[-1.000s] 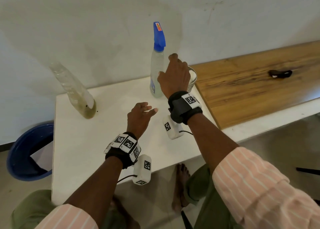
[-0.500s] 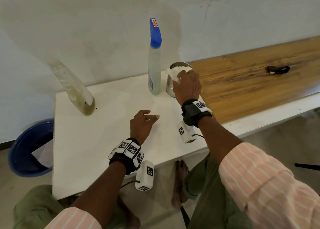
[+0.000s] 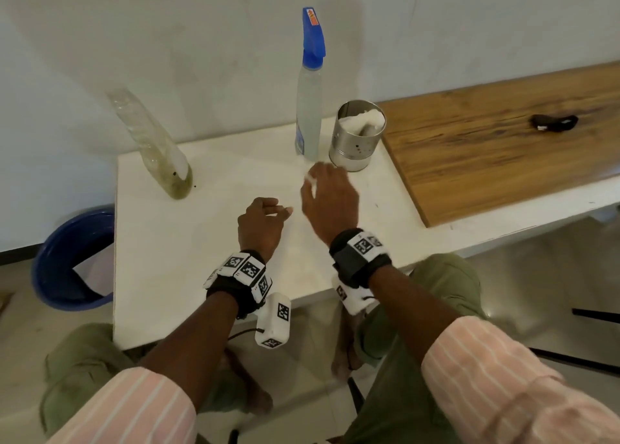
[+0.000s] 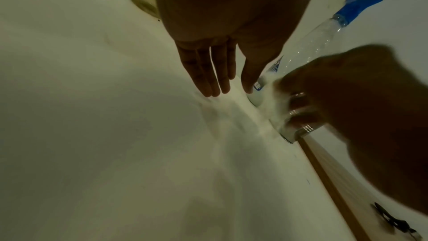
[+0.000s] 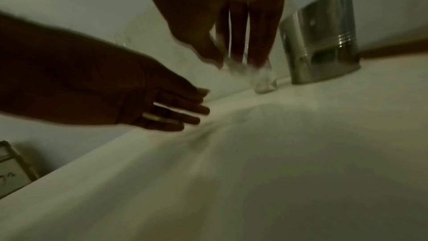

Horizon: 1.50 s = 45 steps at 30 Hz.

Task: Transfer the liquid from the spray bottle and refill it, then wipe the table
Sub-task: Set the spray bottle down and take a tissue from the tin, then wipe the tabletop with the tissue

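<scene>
Spray bottle (image 3: 308, 108) stands capped at the table's (image 3: 167, 259) far edge; right hand (image 3: 330, 202) pinches a white tissue (image 3: 311, 183), left hand (image 3: 261, 224) relaxed, empty. Wiping seemingly remains.

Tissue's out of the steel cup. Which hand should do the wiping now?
Right, probably. The right hand already pinches a white tissue above the white table, just in front of the spray bottle. The left hand holds nothing.

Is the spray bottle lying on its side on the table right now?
No, the spray bottle stands upright on the white table, blue trigger head on top, beside the metal cup.
</scene>
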Each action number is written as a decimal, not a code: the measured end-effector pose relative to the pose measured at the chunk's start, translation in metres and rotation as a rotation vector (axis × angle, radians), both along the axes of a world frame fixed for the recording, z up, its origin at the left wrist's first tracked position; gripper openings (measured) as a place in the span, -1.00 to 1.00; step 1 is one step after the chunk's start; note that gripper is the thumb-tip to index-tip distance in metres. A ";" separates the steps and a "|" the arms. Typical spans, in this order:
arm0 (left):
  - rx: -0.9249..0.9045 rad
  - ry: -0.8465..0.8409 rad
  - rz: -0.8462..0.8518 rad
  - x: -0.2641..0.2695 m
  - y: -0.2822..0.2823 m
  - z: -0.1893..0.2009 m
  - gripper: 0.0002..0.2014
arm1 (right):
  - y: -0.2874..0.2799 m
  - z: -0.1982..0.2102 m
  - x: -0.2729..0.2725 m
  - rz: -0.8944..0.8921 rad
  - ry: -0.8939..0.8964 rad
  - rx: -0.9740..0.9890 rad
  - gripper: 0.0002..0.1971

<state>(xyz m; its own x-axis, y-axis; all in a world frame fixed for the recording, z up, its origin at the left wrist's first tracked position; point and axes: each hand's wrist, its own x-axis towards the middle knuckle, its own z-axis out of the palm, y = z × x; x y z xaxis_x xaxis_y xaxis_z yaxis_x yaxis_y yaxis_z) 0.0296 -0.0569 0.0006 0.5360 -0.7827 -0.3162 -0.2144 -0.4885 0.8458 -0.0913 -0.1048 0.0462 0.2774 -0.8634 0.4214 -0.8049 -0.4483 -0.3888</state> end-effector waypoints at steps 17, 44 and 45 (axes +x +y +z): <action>0.093 -0.384 0.002 0.040 0.052 -0.002 -0.61 | 0.049 -0.066 0.041 0.135 0.228 0.631 -0.38; 0.086 -0.418 -0.060 0.008 0.081 0.008 -0.65 | 0.101 -0.079 0.016 0.386 0.474 0.532 -0.34; 0.077 -0.417 -0.089 0.004 0.080 0.006 -0.64 | 0.092 -0.081 0.006 0.278 0.422 0.565 -0.30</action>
